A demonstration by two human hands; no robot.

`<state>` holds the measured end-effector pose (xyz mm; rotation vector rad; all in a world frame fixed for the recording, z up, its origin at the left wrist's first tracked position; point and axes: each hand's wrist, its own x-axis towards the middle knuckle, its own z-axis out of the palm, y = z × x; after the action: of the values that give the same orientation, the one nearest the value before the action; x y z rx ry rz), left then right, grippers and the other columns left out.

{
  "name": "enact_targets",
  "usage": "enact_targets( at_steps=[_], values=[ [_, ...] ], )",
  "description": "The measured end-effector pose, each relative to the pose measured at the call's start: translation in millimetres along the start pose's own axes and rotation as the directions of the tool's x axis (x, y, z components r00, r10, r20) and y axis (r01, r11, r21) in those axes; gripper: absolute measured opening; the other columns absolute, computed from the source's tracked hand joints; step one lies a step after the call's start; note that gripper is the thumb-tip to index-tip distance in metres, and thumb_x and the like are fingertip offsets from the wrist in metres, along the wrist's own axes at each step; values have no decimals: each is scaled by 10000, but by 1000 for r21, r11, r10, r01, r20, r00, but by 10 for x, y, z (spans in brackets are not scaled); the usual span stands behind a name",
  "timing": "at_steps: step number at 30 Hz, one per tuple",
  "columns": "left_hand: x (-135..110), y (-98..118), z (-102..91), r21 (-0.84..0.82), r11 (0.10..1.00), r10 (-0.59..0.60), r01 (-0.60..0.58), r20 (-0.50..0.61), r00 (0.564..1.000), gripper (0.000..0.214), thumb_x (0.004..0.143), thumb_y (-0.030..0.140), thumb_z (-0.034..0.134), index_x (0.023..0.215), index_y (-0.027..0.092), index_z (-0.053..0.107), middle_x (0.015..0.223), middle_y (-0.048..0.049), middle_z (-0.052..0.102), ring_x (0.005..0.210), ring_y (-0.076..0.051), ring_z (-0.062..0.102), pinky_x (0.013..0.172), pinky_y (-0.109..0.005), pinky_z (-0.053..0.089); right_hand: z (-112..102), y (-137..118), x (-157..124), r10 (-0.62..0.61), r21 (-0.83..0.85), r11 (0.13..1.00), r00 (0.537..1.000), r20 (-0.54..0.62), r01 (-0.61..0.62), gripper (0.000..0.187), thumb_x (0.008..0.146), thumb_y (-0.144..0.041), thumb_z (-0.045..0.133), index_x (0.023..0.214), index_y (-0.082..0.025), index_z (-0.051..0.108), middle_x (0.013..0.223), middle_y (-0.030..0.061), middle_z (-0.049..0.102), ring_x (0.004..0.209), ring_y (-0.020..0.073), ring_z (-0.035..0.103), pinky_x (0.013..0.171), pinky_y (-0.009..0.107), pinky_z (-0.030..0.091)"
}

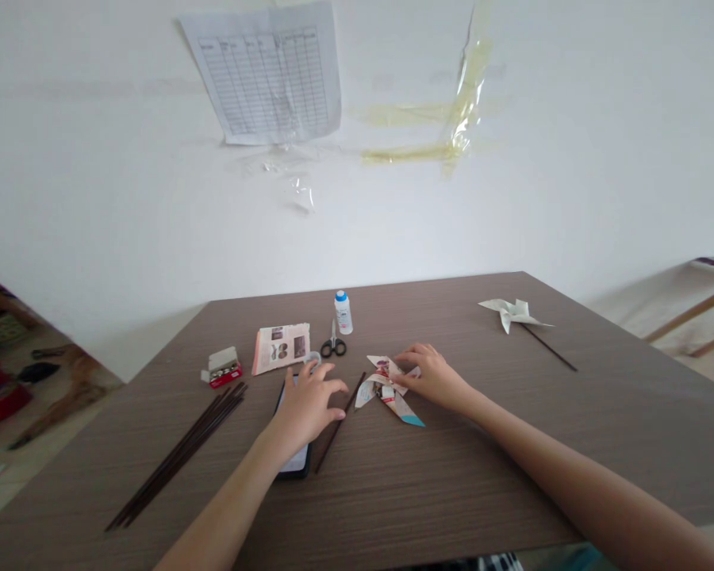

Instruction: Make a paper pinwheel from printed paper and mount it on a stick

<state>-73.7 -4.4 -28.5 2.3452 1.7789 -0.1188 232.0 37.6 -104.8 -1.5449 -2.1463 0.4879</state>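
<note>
Paper pinwheel lies flat mid-bench, slightly right of centre. Right hand rests on its right blades, fingertips at the hub; can't tell if it's pinching or just pressing down. Left hand is spread wide, holding nothing, over a phone, fingertips just beside a loose dark stick.

Handling, my read: the pinwheel is very light and floppy, and creases easily. Hold it at the hub where the layers stack, not by the blade tips. The stick is thin, stiff and likely snappy, so pinch it mid-length.

Far edge: scissors, glue bottle. Stick bundle near the left edge of the bench.
</note>
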Motion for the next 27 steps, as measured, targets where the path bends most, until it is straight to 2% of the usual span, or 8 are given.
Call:
enact_targets(
  at_steps=[7, 10, 15, 22, 27],
  values=[
    [57, -48, 127, 11, 1000, 21, -20, -22, 1000, 414, 1068, 244, 1003, 1424, 455, 998, 1975, -75, 679, 1934, -532, 452, 1538, -943, 318, 59, -157, 17, 103, -82, 992, 994, 45, -99, 352, 1143, -562, 951, 1397, -321, 995, 1507, 170, 870, 1547, 461, 708, 1306, 620, 579],
    [55, -42, 144, 22, 999, 34, -33, -21, 999, 435, 1085, 251, 983, 1469, 456, 988, 1992, -79, 660, 1939, -530, 447, 1542, -938, 323, 29, -197, 20, 128, -86, 989, 990, 65, -122, 354, 1130, -553, 968, 1390, -313, 987, 1495, 167, 874, 1551, 463, 710, 1295, 606, 575],
    [30, -28, 147, -2, 997, 74, -74, -31, 997, 447, 1090, 241, 953, 1487, 443, 982, 1984, -89, 672, 1929, -537, 462, 1536, -967, 309, -46, -192, 36, 172, -79, 983, 982, 76, -166, 204, 1047, -462, 1047, 1155, -305, 975, 1434, 134, 911, 1526, 446, 744, 1227, 540, 583],
    [-33, 14, 179, -68, 995, 69, -71, -26, 997, 485, 1114, 197, 868, 1537, 410, 971, 1980, -105, 679, 1939, -529, 460, 1559, -956, 270, -216, -81, 79, 183, 19, 982, 973, 141, -188, 135, 989, -340, 1032, 1011, -283, 911, 1166, 59, 974, 1181, 349, 899, 1049, 426, 599],
    [-103, 80, 232, -71, 997, 40, -43, -43, 998, 509, 1113, 163, 861, 1560, 378, 975, 1958, -135, 700, 1927, -559, 477, 1561, -963, 267, -281, -58, 80, 181, 30, 982, 973, 142, -187, 147, 919, -290, 1038, 995, -276, 913, 1124, 64, 966, 1130, 351, 902, 967, 402, 593]
  ],
)
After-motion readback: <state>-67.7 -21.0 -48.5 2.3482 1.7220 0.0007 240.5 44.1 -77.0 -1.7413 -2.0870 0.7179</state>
